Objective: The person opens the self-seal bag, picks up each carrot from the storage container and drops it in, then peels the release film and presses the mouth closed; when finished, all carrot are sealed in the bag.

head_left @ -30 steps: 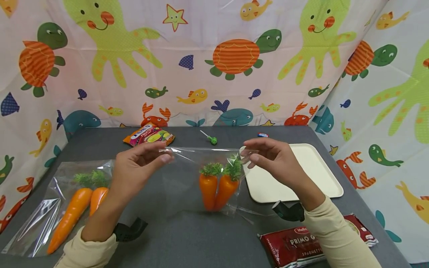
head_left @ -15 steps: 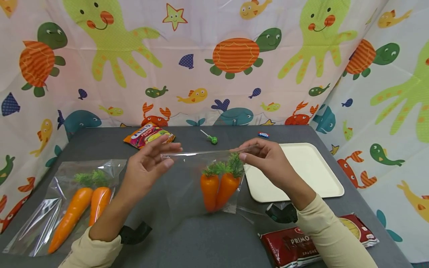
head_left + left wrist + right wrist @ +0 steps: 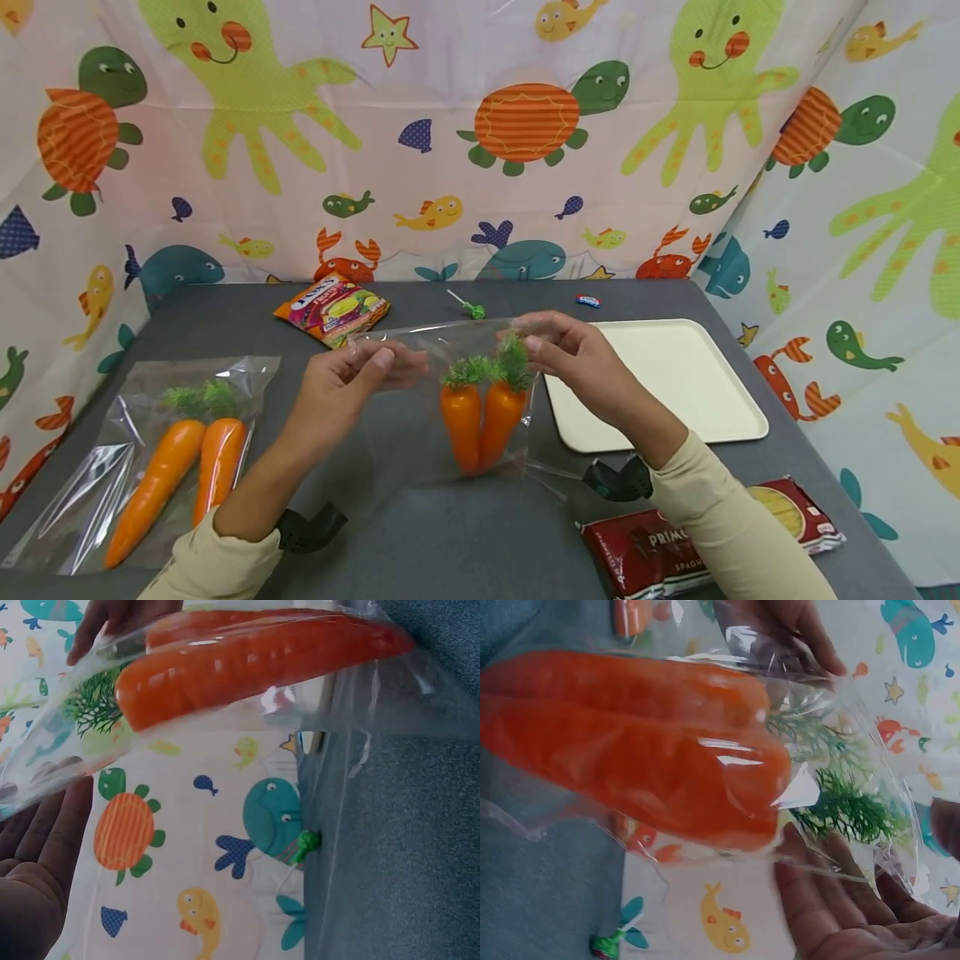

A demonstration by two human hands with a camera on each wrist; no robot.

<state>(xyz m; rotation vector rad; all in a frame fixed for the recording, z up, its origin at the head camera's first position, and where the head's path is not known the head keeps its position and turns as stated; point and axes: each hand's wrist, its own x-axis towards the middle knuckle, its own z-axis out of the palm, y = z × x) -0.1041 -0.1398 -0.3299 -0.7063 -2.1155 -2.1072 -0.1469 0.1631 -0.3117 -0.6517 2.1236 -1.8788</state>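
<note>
In the head view, a clear plastic bag (image 3: 405,433) hangs over the middle of the table, with two toy carrots (image 3: 461,421) inside, green tops up. My left hand (image 3: 352,379) holds the bag's upper left edge, thumb in front and fingers seen through the plastic. At the upper right edge my right hand (image 3: 570,354) pinches the film beside the leafy tops. In the left wrist view, the left fingers (image 3: 56,825) lie against the film and the thumb is hidden. The right wrist view shows the right fingers (image 3: 817,900) behind the film, near the green tops (image 3: 847,802).
Another clear bag (image 3: 97,467) with two longer carrots (image 3: 153,492) lies at left. A candy packet (image 3: 333,308), a green lollipop (image 3: 474,311) and a small wrapped candy (image 3: 588,301) are at the back. A cream tray (image 3: 675,375) and a red spaghetti pack (image 3: 645,554) are at right.
The left hand has moved right and down, its fingers now behind the film with the thumb in front. The right hand has shifted left along the bag's edge.
</note>
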